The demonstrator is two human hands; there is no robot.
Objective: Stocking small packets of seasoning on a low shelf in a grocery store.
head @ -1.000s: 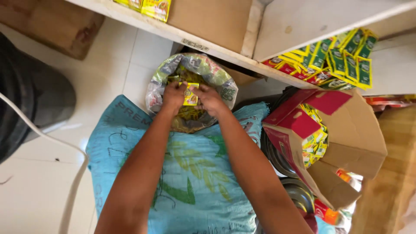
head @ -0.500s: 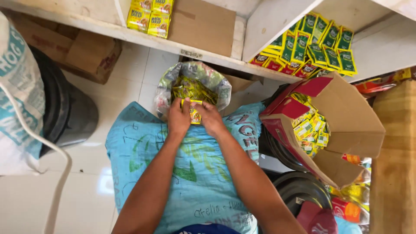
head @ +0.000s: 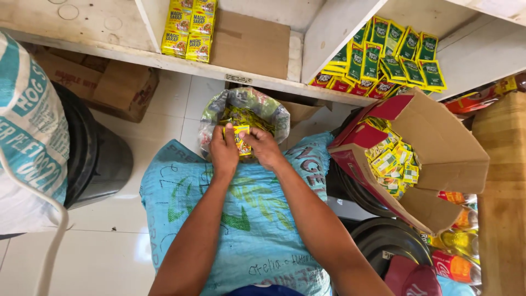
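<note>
both hands work over the mouth of a clear plastic bag filled with small yellow sachets (head: pixel 244 112), which stands on the floor just beyond a large light-blue woven sack (head: pixel 241 214). the left hand (head: pixel 224 151) and the right hand (head: pixel 262 147) are both closed around a small stack of yellow sachets (head: pixel 240 138), fingers curled at the sides and thumbs on top; the stack sits between the two hands, directly above the bag's near rim.

to handle this step well: keep the stack squared between both hands, press the edges flush before lifting, and hold it low over the open bag so that any loose sachet falls back inside.

packages by place:
- upper left shelf compartment: a hanging strip of yellow sachets with red and green print (head: pixel 190 28), beside a flat brown cardboard sheet (head: pixel 251 44).
- upper right shelf compartment: fanned rows of green sachets with yellow print (head: pixel 397 55), with red-edged packets beneath them.
- right of the sack: an open red-and-brown cardboard carton (head: pixel 438 148), tilted, holding small yellow and green sachets.
- lower right: bottles with red and yellow labels (head: pixel 455 266), probably drinks; the view is too partial to be certain.
- far left: a white and teal printed sack (head: pixel 30 137) against a dark round bin (head: pixel 96 159).
</note>
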